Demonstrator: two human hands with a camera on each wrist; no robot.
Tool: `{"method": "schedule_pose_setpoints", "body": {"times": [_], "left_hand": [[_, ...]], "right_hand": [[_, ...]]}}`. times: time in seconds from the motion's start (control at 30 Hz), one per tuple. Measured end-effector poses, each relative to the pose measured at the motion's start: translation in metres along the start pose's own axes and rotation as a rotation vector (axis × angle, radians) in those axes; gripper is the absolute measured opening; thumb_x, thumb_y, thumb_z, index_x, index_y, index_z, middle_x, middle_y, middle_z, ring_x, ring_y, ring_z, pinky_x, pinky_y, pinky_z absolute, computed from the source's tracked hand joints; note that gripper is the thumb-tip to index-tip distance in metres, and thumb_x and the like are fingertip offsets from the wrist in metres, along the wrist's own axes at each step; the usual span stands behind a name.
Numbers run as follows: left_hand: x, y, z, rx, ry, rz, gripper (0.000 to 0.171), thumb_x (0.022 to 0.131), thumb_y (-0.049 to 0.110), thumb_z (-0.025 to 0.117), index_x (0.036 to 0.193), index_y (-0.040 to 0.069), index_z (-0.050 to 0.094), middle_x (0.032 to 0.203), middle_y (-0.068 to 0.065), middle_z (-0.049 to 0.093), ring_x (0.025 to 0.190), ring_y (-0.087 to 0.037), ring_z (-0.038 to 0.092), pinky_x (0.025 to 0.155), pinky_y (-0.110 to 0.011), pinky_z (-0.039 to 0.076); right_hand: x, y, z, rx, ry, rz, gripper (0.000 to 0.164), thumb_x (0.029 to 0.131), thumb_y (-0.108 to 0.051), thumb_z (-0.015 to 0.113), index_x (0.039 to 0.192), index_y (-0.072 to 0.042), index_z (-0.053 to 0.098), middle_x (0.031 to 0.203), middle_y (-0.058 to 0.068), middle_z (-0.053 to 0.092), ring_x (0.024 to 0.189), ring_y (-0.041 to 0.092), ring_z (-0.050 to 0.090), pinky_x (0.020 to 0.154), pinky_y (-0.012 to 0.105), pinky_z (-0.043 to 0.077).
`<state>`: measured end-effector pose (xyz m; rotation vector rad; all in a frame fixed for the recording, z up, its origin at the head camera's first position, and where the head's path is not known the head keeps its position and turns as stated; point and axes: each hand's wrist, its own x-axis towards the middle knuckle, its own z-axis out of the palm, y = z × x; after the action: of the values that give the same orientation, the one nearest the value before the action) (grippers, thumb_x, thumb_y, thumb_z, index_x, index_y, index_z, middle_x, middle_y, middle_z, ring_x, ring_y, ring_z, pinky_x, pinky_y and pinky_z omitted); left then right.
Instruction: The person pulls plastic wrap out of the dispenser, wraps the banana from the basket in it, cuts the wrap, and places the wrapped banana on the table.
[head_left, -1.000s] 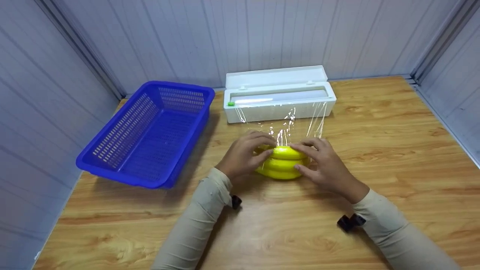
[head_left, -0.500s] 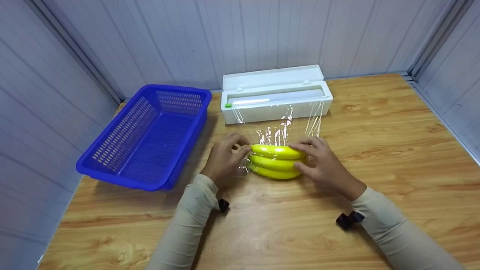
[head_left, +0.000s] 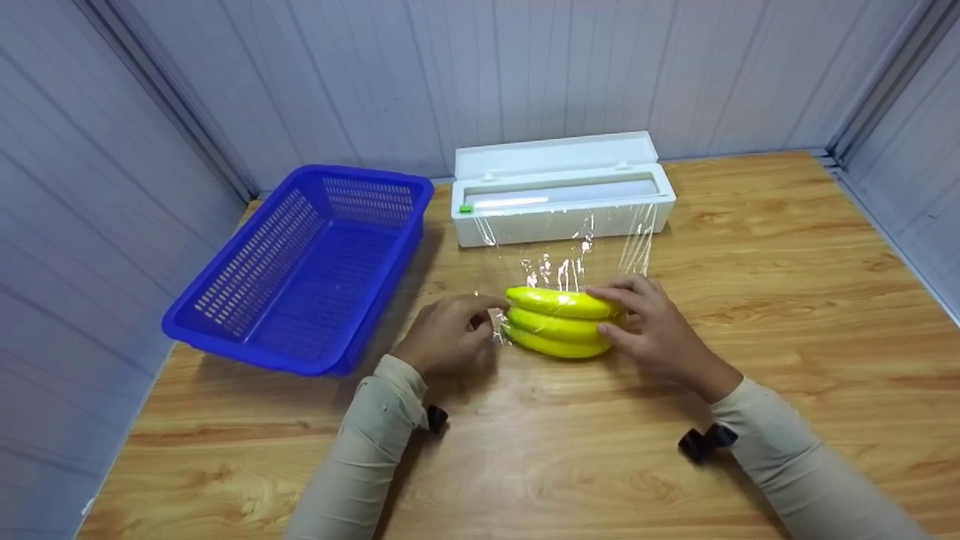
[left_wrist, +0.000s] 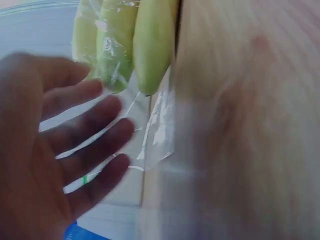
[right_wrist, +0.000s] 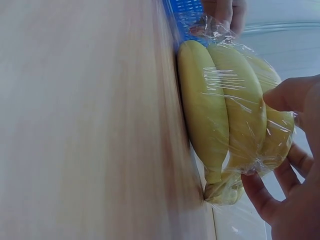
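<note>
Bananas [head_left: 559, 324], three of them in view in one bunch, lie on the wooden surface [head_left: 570, 472] beneath one sheet of clear film [head_left: 544, 259], as I see over the remote feed. The sheet runs back to one white box [head_left: 474, 234], its single lid [head_left: 555, 154] raised, with one green tab [head_left: 466, 209] at the left end of its front edge. One blue basket [head_left: 315, 285] stands to the left of the box.

Two hands work at the fruit. On my right wrist feed, the right hand [head_left: 654, 326] grips the bananas through the film at one end, thumb on one side and fingers on the other. The left hand [head_left: 451, 330] holds nothing that I can make out; its fingers are loose and spread on the left wrist view, forefinger beside the banana tips. I cannot tell whether it touches the film.

A second ago, the left hand covered the bananas' left end; half a second ago, its thumb and forefinger came together there. Now it sits farther left, leaving the tips uncovered. The right hand keeps its place on the bunch.
</note>
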<state>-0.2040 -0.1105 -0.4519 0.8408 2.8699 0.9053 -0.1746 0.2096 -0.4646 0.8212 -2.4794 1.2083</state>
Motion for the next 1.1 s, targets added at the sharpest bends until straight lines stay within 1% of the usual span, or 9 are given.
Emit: {"method": "schedule_pose_setpoints", "body": {"times": [0.13, 0.2, 0.27, 0.47, 0.57, 0.77, 0.87, 0.97, 1.1], "left_hand": [[-0.002, 0.000, -0.003, 0.025, -0.147, -0.018, 0.059, 0.086, 0.022, 0.063, 0.143, 0.032, 0.055, 0.093, 0.013, 0.068, 0.083, -0.005, 0.062, 0.075, -0.030, 0.051], [-0.002, -0.001, -0.003, 0.047, -0.187, -0.004, 0.066, 0.085, 0.024, 0.068, 0.147, 0.033, 0.048, 0.094, 0.012, 0.067, 0.084, -0.007, 0.063, 0.075, -0.030, 0.051], [-0.002, -0.002, -0.001, 0.080, -0.195, 0.024, 0.072, 0.083, 0.022, 0.072, 0.149, 0.033, 0.044, 0.095, 0.011, 0.066, 0.084, -0.008, 0.063, 0.073, -0.030, 0.052], [0.001, -0.006, 0.006, 0.213, -0.090, 0.144, 0.061, 0.087, 0.012, 0.068, 0.143, 0.027, 0.047, 0.090, 0.006, 0.066, 0.076, -0.009, 0.060, 0.066, -0.030, 0.051], [0.003, -0.008, 0.008, 0.203, -0.023, 0.153, 0.050, 0.090, 0.013, 0.068, 0.137, 0.024, 0.055, 0.089, 0.008, 0.068, 0.076, -0.009, 0.062, 0.067, -0.029, 0.052], [0.002, -0.009, 0.005, 0.148, 0.094, 0.191, 0.026, 0.091, 0.016, 0.073, 0.117, 0.016, 0.073, 0.104, 0.002, 0.073, 0.092, -0.012, 0.066, 0.081, -0.032, 0.054], [0.002, -0.008, 0.004, 0.162, 0.118, 0.214, 0.016, 0.092, 0.018, 0.072, 0.108, 0.016, 0.077, 0.098, 0.005, 0.071, 0.089, -0.011, 0.065, 0.078, -0.030, 0.053], [0.003, -0.007, 0.004, 0.166, 0.124, 0.187, 0.012, 0.095, 0.022, 0.071, 0.103, 0.018, 0.078, 0.091, 0.008, 0.066, 0.084, -0.009, 0.062, 0.074, -0.029, 0.051], [0.004, -0.002, 0.007, 0.051, 0.115, 0.035, 0.010, 0.095, 0.022, 0.070, 0.098, 0.018, 0.079, 0.092, 0.008, 0.063, 0.087, -0.011, 0.060, 0.076, -0.031, 0.049]], "right_hand": [[-0.001, 0.000, -0.001, -0.001, -0.008, 0.018, 0.047, 0.087, -0.010, 0.078, 0.132, -0.014, 0.066, 0.131, 0.007, 0.056, 0.121, 0.023, 0.046, 0.094, 0.044, 0.045], [-0.001, 0.000, -0.001, -0.004, -0.007, 0.020, 0.047, 0.087, -0.010, 0.078, 0.132, -0.014, 0.066, 0.131, 0.007, 0.056, 0.121, 0.023, 0.046, 0.094, 0.042, 0.045], [-0.001, 0.001, -0.001, -0.006, -0.003, 0.016, 0.047, 0.087, -0.009, 0.078, 0.132, -0.014, 0.066, 0.130, 0.007, 0.057, 0.120, 0.023, 0.047, 0.094, 0.041, 0.044], [-0.002, 0.002, 0.000, -0.011, 0.006, 0.012, 0.047, 0.087, -0.008, 0.078, 0.132, -0.014, 0.067, 0.128, 0.008, 0.057, 0.118, 0.024, 0.048, 0.091, 0.039, 0.045], [-0.001, 0.002, 0.000, -0.012, -0.001, 0.018, 0.047, 0.087, -0.009, 0.077, 0.133, -0.015, 0.066, 0.129, 0.008, 0.057, 0.118, 0.023, 0.048, 0.091, 0.040, 0.046], [0.000, 0.001, -0.001, -0.014, -0.016, 0.023, 0.047, 0.088, -0.011, 0.077, 0.133, -0.014, 0.066, 0.130, 0.008, 0.057, 0.120, 0.023, 0.048, 0.092, 0.044, 0.046], [0.000, 0.001, -0.002, -0.016, -0.018, 0.028, 0.046, 0.088, -0.011, 0.077, 0.133, -0.013, 0.066, 0.130, 0.008, 0.056, 0.120, 0.024, 0.047, 0.092, 0.044, 0.046], [0.000, 0.001, -0.002, -0.021, -0.018, 0.033, 0.046, 0.088, -0.011, 0.077, 0.133, -0.013, 0.066, 0.130, 0.008, 0.056, 0.120, 0.023, 0.047, 0.090, 0.043, 0.047], [0.000, 0.000, -0.001, -0.016, -0.018, 0.034, 0.047, 0.088, -0.011, 0.077, 0.133, -0.014, 0.065, 0.129, 0.007, 0.056, 0.120, 0.022, 0.047, 0.092, 0.043, 0.046]]}}
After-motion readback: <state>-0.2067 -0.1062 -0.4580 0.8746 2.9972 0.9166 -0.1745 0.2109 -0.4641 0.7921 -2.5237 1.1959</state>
